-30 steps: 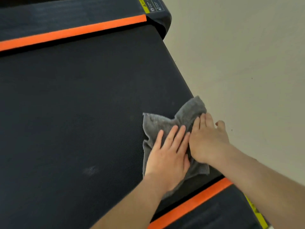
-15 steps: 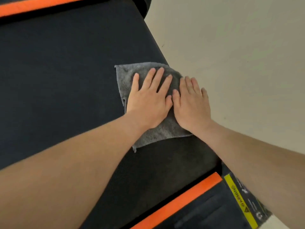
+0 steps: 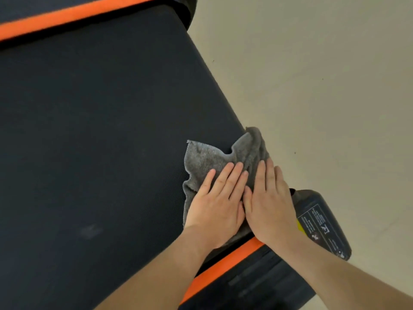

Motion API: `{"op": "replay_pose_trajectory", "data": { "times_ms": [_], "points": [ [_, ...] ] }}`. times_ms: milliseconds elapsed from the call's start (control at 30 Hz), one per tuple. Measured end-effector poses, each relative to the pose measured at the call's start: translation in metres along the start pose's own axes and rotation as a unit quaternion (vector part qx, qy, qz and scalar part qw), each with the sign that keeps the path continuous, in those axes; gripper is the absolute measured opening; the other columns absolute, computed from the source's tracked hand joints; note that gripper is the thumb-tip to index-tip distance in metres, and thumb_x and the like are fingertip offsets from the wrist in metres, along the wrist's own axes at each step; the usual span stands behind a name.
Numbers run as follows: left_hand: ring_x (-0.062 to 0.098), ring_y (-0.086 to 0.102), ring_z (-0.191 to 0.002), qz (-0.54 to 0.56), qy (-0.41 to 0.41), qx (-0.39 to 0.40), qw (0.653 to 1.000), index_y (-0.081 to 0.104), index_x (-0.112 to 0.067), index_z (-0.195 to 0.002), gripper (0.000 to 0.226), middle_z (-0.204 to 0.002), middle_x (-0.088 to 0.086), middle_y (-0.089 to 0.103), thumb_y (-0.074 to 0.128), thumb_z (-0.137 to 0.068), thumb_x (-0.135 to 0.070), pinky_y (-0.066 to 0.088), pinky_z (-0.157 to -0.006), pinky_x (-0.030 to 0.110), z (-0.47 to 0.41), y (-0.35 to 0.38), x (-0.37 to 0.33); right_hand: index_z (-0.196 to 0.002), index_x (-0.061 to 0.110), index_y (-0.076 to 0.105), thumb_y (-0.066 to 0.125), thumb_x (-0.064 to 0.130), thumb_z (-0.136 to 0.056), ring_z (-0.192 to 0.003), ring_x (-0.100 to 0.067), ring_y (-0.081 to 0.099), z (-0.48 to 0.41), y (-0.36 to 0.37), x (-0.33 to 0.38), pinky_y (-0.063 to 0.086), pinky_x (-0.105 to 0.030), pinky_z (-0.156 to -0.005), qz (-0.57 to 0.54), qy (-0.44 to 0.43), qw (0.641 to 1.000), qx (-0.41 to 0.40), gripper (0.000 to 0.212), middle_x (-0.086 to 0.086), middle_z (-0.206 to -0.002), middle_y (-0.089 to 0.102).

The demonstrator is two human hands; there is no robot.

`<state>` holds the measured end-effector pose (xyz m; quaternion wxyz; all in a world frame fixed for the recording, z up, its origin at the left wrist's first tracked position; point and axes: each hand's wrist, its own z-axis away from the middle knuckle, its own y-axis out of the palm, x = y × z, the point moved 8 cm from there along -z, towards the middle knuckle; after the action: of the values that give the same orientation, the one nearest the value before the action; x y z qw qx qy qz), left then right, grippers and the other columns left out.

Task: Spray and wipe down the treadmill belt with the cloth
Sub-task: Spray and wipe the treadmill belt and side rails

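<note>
A grey cloth [image 3: 210, 156] lies crumpled on the black treadmill belt [image 3: 93, 130], close to the belt's right edge and near end. My left hand [image 3: 218, 206] and my right hand [image 3: 270, 202] lie side by side on the cloth, fingers straight, pressing it flat onto the belt. The cloth's far corner bunches up at the belt's edge. No spray bottle is in view.
Orange strips border the belt: one at the far side [image 3: 67, 14], one by my wrists [image 3: 223, 267]. A dark end cap with a printed warning label [image 3: 321, 224] sits at the near right corner. Beige floor [image 3: 312, 74] lies to the right.
Both hands have dragged the cloth back toward me along the belt's right edge, after pushing it farther away half a second ago. The cloth has gone from flat to crumpled.
</note>
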<state>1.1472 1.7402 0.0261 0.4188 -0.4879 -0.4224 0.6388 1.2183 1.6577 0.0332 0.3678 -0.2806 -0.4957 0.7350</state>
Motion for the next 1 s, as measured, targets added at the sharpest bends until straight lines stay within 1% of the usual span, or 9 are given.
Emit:
{"op": "replay_pose_trajectory", "data": {
  "times_ms": [200, 367, 467, 534, 667, 767, 834, 934, 1001],
  "points": [
    [0.019, 0.015, -0.151, 0.014, -0.031, -0.007, 0.999, 0.028, -0.017, -0.155, 0.061, -0.164, 0.002, 0.019, 0.026, -0.099, -0.043, 0.010, -0.121, 0.046, 0.066, 0.000, 0.033, -0.149, -0.006, 0.033, 0.026, 0.048, -0.097, -0.146, -0.039, 0.029, 0.055, 0.003, 0.054, 0.031, -0.053, -0.115, 0.040, -0.060, 0.997, -0.023, 0.075, -0.028, -0.155, 0.031],
    [0.019, 0.015, -0.152, 0.001, -0.108, -0.012, 0.994, 0.025, -0.018, -0.155, 0.060, -0.164, 0.001, 0.017, 0.023, -0.101, -0.043, 0.013, -0.120, 0.048, 0.136, -0.004, 0.095, -0.148, -0.006, 0.034, 0.028, 0.046, -0.095, -0.145, -0.042, 0.029, 0.078, 0.017, 0.141, 0.032, -0.053, -0.114, -0.004, -0.076, 0.997, -0.011, 0.075, -0.030, -0.155, 0.029],
    [0.019, 0.013, -0.152, -0.013, -0.163, -0.025, 0.986, 0.022, -0.018, -0.155, 0.058, -0.164, 0.002, 0.017, 0.021, -0.103, -0.041, 0.013, -0.120, 0.048, 0.165, -0.013, 0.131, -0.153, 0.002, 0.027, 0.025, 0.042, -0.096, -0.148, -0.043, 0.019, 0.079, 0.018, 0.197, 0.021, -0.053, -0.116, -0.027, -0.123, 0.992, -0.024, 0.070, -0.026, -0.160, 0.021],
    [0.019, 0.014, -0.151, -0.021, -0.201, -0.032, 0.979, 0.022, -0.016, -0.154, 0.056, -0.163, 0.003, 0.017, 0.020, -0.103, -0.040, 0.015, -0.120, 0.048, 0.190, -0.019, 0.157, -0.155, 0.007, 0.017, 0.020, 0.041, -0.098, -0.151, -0.038, 0.010, 0.084, 0.019, 0.236, 0.012, -0.052, -0.118, -0.040, -0.177, 0.983, -0.021, 0.066, -0.020, -0.163, 0.013],
    [0.022, 0.018, -0.149, -0.044, -0.284, 0.007, 0.958, 0.027, -0.011, -0.154, 0.058, -0.162, 0.007, 0.019, 0.022, -0.101, -0.036, 0.025, -0.117, 0.050, 0.276, -0.024, 0.221, -0.158, 0.013, 0.009, 0.013, 0.042, -0.102, -0.153, -0.028, -0.003, 0.118, 0.023, 0.337, -0.001, -0.048, -0.122, -0.069, -0.320, 0.945, -0.002, 0.063, -0.009, -0.166, 0.004],
    [0.028, 0.025, -0.147, -0.039, -0.361, 0.040, 0.931, 0.030, -0.004, -0.152, 0.062, -0.160, 0.012, 0.022, 0.025, -0.098, -0.034, 0.033, -0.112, 0.055, 0.335, -0.029, 0.251, -0.157, 0.013, -0.006, 0.016, 0.044, -0.105, -0.151, -0.024, -0.021, 0.147, 0.036, 0.388, -0.010, -0.046, -0.122, -0.046, -0.402, 0.913, 0.050, 0.064, -0.006, -0.166, -0.015],
    [0.035, 0.024, -0.147, -0.031, -0.397, 0.067, 0.915, 0.028, -0.001, -0.152, 0.065, -0.160, 0.018, 0.022, 0.024, -0.098, -0.036, 0.034, -0.110, 0.058, 0.349, -0.028, 0.254, -0.156, 0.013, -0.010, 0.018, 0.047, -0.105, -0.150, -0.023, -0.024, 0.150, 0.036, 0.392, -0.013, -0.045, -0.122, -0.023, -0.423, 0.904, 0.056, 0.067, -0.006, -0.164, -0.020],
    [0.048, 0.023, -0.145, -0.005, -0.420, 0.084, 0.903, 0.027, 0.007, -0.150, 0.071, -0.157, 0.032, 0.021, 0.022, -0.096, -0.039, 0.034, -0.108, 0.062, 0.331, -0.026, 0.238, -0.157, 0.014, -0.008, 0.017, 0.049, -0.104, -0.151, -0.020, -0.020, 0.139, 0.034, 0.366, -0.008, -0.043, -0.123, 0.003, -0.440, 0.897, 0.044, 0.068, -0.003, -0.165, -0.017],
    [0.049, 0.022, -0.144, 0.001, -0.412, 0.078, 0.908, 0.028, 0.006, -0.150, 0.070, -0.156, 0.034, 0.021, 0.022, -0.097, -0.039, 0.034, -0.110, 0.062, 0.301, -0.024, 0.218, -0.157, 0.012, -0.004, 0.017, 0.049, -0.104, -0.152, -0.022, -0.014, 0.124, 0.033, 0.335, -0.002, -0.044, -0.124, 0.014, -0.426, 0.904, 0.035, 0.068, -0.005, -0.165, -0.014]
  ]
}}
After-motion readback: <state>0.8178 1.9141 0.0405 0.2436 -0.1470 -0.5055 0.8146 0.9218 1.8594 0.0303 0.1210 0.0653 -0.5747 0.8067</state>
